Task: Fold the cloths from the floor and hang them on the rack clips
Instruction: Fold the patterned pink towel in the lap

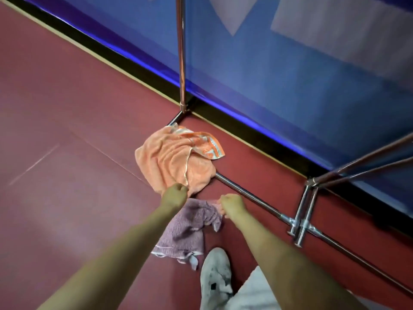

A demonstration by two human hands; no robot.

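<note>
An orange towel [176, 157] lies crumpled on the red floor, partly over the rack's base bar. My left hand [175, 194] is curled at the towel's near edge and pinches its pale hem. A purple cloth [190, 229] lies bunched just below, between my forearms. My right hand [232, 206] grips the upper corner of the purple cloth, which rises a little toward the fist. The rack's metal frame [252, 198] runs diagonally along the floor, and its upright pole [181, 52] stands behind the towel. No rack clips are in view.
A blue wall panel [290, 74] with a black skirting runs behind the rack. More rack tubes and a floor joint [301, 222] stand at the right. My white shoe [215, 276] is planted near the purple cloth. Red floor [67, 130] spreads to the left.
</note>
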